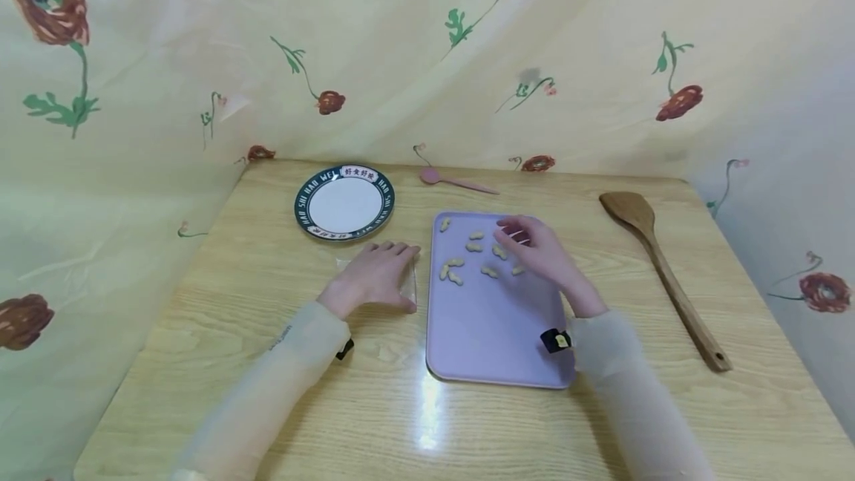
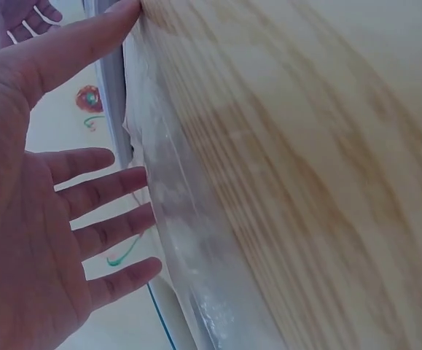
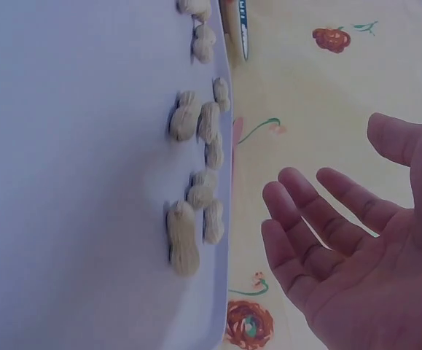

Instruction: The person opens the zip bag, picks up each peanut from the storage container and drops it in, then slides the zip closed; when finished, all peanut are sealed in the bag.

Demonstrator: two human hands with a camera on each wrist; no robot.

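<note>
My left hand (image 1: 374, 273) is spread over a clear plastic bag (image 1: 410, 289) lying on the table to the left of the tray. In the left wrist view the fingertips and thumb are at the bag's (image 2: 189, 248) surface, and the palm stays raised. My right hand (image 1: 537, 247) hovers above the upper right of a lilac tray (image 1: 494, 340), fingers loosely bent with nothing between them. Several peanuts (image 1: 473, 247) in their shells are scattered over the tray's far half. The right wrist view shows a large peanut (image 3: 183, 238) nearest, apart from the fingers.
A round plate (image 1: 344, 205) with a dark lettered rim stands behind my left hand. Behind the tray lies a pink spoon (image 1: 461, 183). A wooden spatula (image 1: 661, 266) lies along the right side of the table (image 1: 374, 414). Flowered cloth hangs around the back and sides.
</note>
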